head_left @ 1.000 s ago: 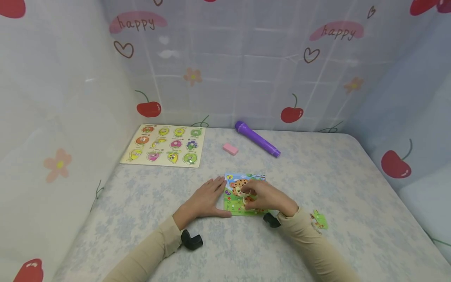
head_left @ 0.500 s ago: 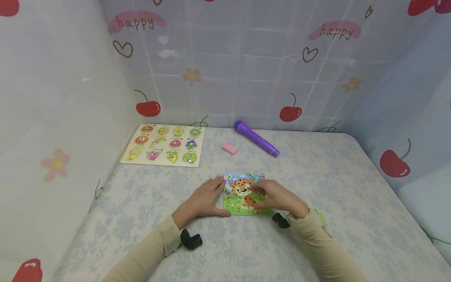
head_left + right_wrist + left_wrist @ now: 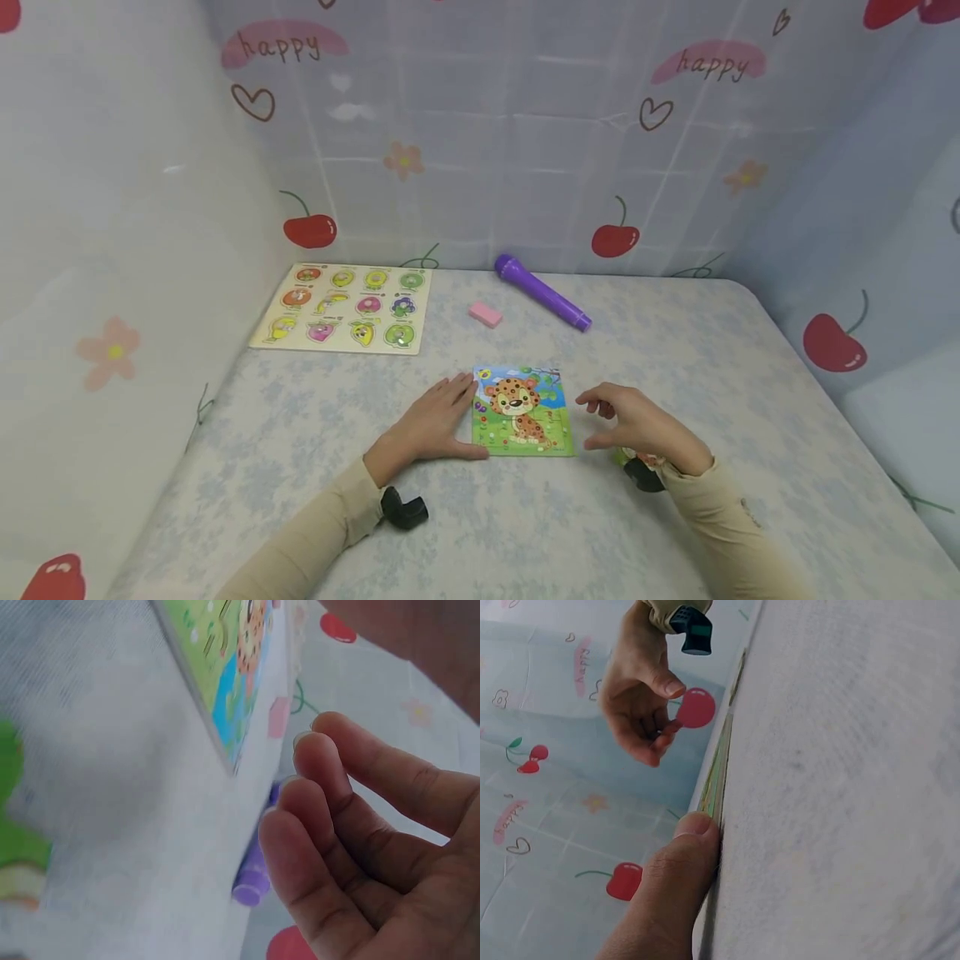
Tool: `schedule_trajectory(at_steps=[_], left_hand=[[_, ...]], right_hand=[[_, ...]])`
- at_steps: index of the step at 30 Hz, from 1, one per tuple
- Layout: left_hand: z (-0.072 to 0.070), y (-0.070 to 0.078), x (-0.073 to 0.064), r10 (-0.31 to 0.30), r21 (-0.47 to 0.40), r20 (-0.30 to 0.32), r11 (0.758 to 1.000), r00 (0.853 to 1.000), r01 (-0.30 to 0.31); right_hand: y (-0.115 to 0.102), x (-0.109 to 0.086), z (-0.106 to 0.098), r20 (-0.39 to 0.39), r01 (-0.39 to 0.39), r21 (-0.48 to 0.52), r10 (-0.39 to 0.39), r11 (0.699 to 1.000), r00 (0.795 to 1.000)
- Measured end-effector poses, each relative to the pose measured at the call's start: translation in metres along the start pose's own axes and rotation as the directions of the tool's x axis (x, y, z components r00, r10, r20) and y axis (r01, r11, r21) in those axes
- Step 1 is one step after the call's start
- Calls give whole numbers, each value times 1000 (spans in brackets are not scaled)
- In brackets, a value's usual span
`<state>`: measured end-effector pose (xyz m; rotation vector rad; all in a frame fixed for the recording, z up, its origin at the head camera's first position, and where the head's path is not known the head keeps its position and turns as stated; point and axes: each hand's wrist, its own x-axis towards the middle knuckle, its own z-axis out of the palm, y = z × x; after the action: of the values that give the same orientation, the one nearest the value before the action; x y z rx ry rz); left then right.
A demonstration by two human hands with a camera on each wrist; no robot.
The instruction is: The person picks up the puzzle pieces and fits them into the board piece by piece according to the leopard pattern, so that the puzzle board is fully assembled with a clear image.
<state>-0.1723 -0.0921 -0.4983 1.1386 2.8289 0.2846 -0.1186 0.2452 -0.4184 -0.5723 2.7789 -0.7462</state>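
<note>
A square leopard jigsaw puzzle point(image 3: 525, 417) lies flat on the table, its picture of a spotted cub fully visible in the head view. My left hand point(image 3: 422, 425) rests along the puzzle's left side, fingers and thumb stretched out. In the left wrist view the thumb's tip meets the edge of the thin puzzle point(image 3: 715, 780). Right of the puzzle, my right hand point(image 3: 643, 423) hovers apart from it with fingers loosely bent and nothing between them. A loose green puzzle piece point(image 3: 11, 776) lies on the table, mostly hidden under the right wrist in the head view.
A fruit peg board point(image 3: 348, 343) lies at the back left. Behind the leopard puzzle are a small pink block point(image 3: 485, 314) and a purple toy microphone point(image 3: 545, 293). Cherry-printed sheets point(image 3: 480, 150) enclose the table at the back and sides.
My right hand has moved off the puzzle to the right, uncovering the leopard picture; its wrist now covers most of the loose piece. The left hand has stayed at the puzzle's left edge.
</note>
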Motion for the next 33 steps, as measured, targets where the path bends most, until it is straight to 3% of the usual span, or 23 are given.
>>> schedule_trajectory(at_steps=[7, 13, 18, 33], left_hand=[[1, -1, 0, 4, -3, 5, 1000, 1000, -4], [1, -1, 0, -5, -9, 15, 1000, 1000, 5], [-1, 0, 0, -10, -2, 16, 1000, 1000, 10], [-2, 0, -1, -9, -6, 14, 1000, 1000, 9]], right_hand=[[15, -18, -4, 46, -71, 8, 71, 997, 996], [31, -37, -3, 46, -56, 29, 54, 998, 997], [42, -47, -1, 55, -99, 32, 97, 995, 994], [53, -63, 2, 70, -156, 54, 152, 986, 986]])
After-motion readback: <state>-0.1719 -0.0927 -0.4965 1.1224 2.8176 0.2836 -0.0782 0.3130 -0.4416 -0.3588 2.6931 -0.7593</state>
